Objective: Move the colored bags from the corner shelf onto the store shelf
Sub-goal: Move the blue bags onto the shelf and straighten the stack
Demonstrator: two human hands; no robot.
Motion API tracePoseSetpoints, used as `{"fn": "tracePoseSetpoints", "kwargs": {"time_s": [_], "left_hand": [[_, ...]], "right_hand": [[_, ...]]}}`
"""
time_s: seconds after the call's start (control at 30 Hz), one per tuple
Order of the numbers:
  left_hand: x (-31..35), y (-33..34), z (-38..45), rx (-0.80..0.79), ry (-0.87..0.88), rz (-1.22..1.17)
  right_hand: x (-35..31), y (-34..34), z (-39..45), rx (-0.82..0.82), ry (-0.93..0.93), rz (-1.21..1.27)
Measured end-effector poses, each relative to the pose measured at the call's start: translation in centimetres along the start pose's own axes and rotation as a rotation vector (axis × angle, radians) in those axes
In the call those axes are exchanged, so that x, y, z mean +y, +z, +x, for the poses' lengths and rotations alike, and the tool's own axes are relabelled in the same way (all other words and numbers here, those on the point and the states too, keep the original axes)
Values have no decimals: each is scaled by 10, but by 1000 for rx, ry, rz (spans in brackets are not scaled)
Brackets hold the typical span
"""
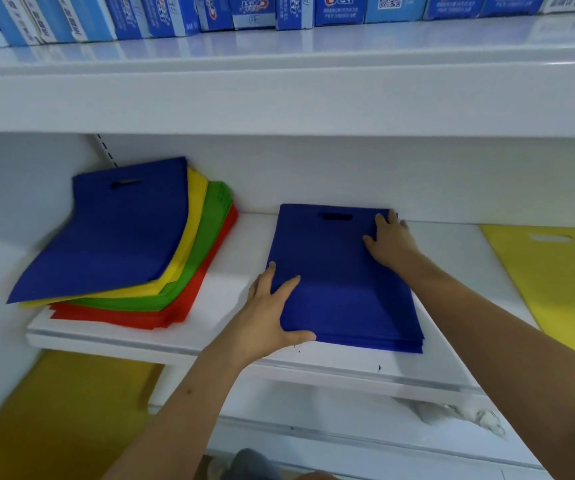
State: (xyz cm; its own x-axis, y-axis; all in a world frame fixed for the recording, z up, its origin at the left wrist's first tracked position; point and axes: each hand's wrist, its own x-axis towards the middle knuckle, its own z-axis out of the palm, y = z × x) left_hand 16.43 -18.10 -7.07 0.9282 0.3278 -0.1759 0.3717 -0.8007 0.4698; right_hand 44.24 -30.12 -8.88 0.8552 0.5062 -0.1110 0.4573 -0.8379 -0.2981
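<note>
A flat stack of blue bags (341, 282) lies in the middle of the white shelf (237, 271). My left hand (272, 313) rests on its near left corner, fingers spread on top and thumb along the front edge. My right hand (388, 242) presses flat on the far right part of the stack. In the left corner sits a fanned pile of bags (123, 244): blue on top, then yellow, green and red.
A yellow bag (556, 282) lies at the shelf's right end. Blue toothpaste boxes (244, 12) line the shelf above, whose thick white front edge overhangs. A lower shelf (314, 420) and a yellow floor (54, 410) lie below.
</note>
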Motion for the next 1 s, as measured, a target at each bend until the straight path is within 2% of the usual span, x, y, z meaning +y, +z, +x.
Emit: {"fn": "tracePoseSetpoints", "kwargs": {"time_s": [0.07,0.13,0.33,0.43,0.5,0.6,0.73,0.87,1.0], "left_hand": [[-5,-5,-3,42,7,-14],[-12,-15,-5,159,16,-49],[-50,-67,-20,704,29,-212],[-80,-93,-37,924,-106,-239],[-108,-105,-48,1006,-253,-231],[-158,-117,-61,1037,-460,-188],[-220,-130,-68,960,-656,-141],[-250,-124,-60,810,-726,-45],[-255,-116,-51,763,-755,13]], "right_hand": [[-14,-3,-2,71,26,-12],[-37,-6,-4,134,-38,21],[-137,-11,-17,205,-388,167],[-193,-2,-21,198,-581,158],[-229,8,-21,170,-687,123],[-279,24,-12,141,-778,-2],[-336,32,7,185,-823,-140],[-358,52,32,157,-784,-220],[-359,76,46,214,-757,-209]]}}
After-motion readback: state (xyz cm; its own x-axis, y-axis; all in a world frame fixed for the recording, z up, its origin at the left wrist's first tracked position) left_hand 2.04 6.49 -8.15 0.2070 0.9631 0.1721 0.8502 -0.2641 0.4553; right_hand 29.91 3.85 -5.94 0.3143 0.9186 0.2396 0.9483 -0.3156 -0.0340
